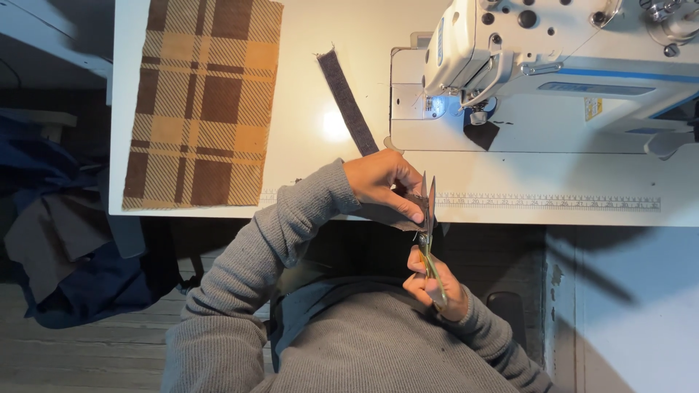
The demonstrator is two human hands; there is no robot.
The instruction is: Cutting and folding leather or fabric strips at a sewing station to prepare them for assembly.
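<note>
Dark fabric piece (393,213) held at the near edge of the white sewing table (306,109), partly overhanging the edge toward the person's body. Left hand (382,182) on top of it, fingers curled down, thumb and fingertips pinched shut on the cloth just beside the blades. Scissors (427,225) stand nearly upright in view, points away from the person, blades slightly parted in a narrow V at the fabric's right end; exact contact of blade with cloth cannot be told. Right hand (435,282) below the table edge, closed around the scissors' yellowish handles, fingers wrapped tight. Both arms in grey ribbed sleeves (291,218). A printed ruler strip (546,201) runs along the table's front edge, right of the hands. A narrow dark strip of fabric (348,102) lies diagonally on the table, its lower end passing behind the left hand. Beyond the hands, to the right, a white industrial sewing machine (553,51), with a lit spot on the table beside its needle area. Far left on the table: a flat brown-and-orange plaid cloth (200,102), well apart from the hands. Dark blue fabric (73,247) heaped on the floor to the left.
</note>
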